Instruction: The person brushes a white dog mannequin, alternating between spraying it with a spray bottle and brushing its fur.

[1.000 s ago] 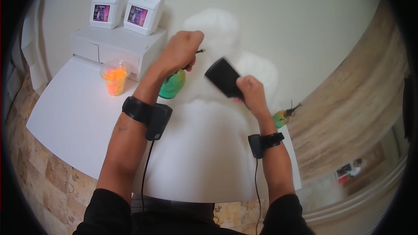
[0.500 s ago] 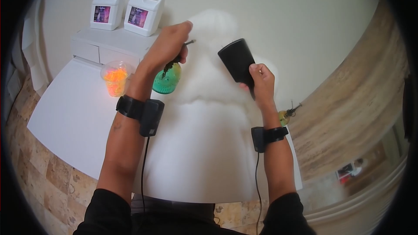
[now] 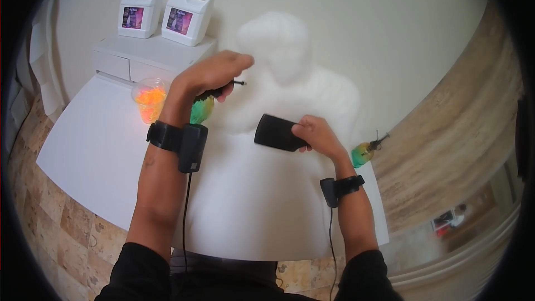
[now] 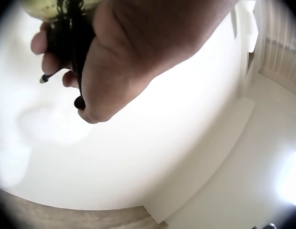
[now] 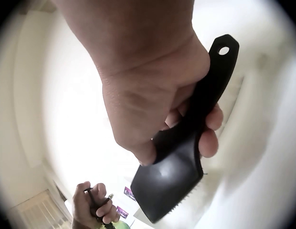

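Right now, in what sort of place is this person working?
Probably an indoor grooming or craft workspace: a black brush in the right hand, a spray bottle in the left hand, and labelled white jugs on a drawer unit.

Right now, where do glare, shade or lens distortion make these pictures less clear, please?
Head view: a fisheye bend curves the edges of the table, and the corners are black; left wrist view: strong glare at the lower right edge, with the left hand in shade; right wrist view: much of the background washed out to white, a pale sheen on the black brush.
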Demonstrator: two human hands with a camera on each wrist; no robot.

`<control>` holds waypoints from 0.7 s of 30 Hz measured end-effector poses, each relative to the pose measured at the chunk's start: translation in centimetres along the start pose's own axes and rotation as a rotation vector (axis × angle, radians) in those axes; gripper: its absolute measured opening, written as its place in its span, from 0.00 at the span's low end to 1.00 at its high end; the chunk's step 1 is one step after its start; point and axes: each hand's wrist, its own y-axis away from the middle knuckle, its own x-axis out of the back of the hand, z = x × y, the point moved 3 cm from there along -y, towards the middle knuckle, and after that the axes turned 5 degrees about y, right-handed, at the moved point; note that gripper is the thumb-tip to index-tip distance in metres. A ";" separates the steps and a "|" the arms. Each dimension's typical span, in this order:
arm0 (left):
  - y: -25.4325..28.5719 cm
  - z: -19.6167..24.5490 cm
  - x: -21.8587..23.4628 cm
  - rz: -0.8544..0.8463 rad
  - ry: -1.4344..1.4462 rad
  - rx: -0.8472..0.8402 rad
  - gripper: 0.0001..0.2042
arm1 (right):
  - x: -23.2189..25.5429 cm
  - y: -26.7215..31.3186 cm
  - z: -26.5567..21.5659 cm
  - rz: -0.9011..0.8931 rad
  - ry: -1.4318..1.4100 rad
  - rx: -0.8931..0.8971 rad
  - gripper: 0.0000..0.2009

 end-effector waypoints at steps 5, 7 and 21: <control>-0.9 0.1 1.5 0.352 0.203 -0.215 0.26 | 0.7 -0.7 -2.0 0.244 -0.130 0.171 0.17; -1.4 -0.4 1.8 0.356 0.266 -0.231 0.27 | 1.7 -1.1 -3.1 0.323 -0.258 0.245 0.15; -1.4 -0.4 0.6 0.068 0.226 -0.259 0.31 | 0.0 -0.6 -0.8 0.372 -0.270 0.182 0.12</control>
